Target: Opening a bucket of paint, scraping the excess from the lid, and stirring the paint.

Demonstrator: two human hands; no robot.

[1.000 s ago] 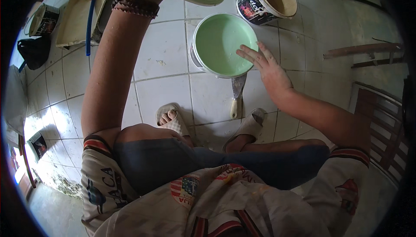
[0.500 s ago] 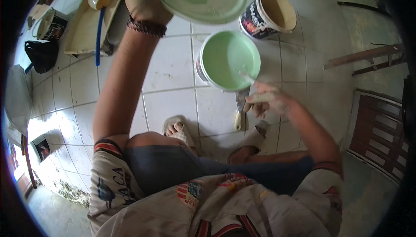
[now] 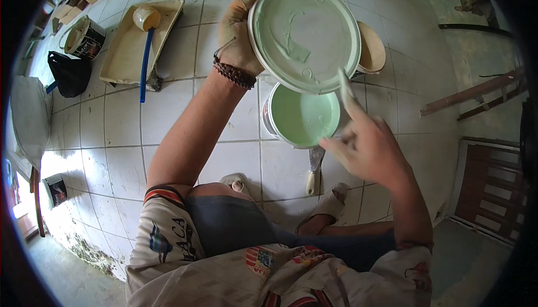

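Note:
My left hand (image 3: 238, 38) grips a round bucket lid (image 3: 314, 32) by its left edge. The lid is tilted, and pale green paint is smeared over the face turned toward me. My right hand (image 3: 372, 144) is blurred; its index finger, coated in whitish green, points up at the lid's lower right rim, thumb spread apart. No tool shows in that hand. Below the lid stands an open bucket (image 3: 305, 119) of light green paint, its far rim hidden. A putty knife (image 3: 314, 171) with a cream handle leans or lies at the bucket's near side.
Behind the lid, a second bucket (image 3: 372, 52) is partly covered. A paint tray (image 3: 120, 54) at left holds a roller (image 3: 147, 21) with a blue handle. Further left are a black bag (image 3: 70, 73) and another bucket (image 3: 84, 38). My sandalled feet are near the putty knife.
My left hand has brought the lid nearer and to the right, partly over the paint bucket. My right hand has risen from the bucket's rim to the lid's edge.

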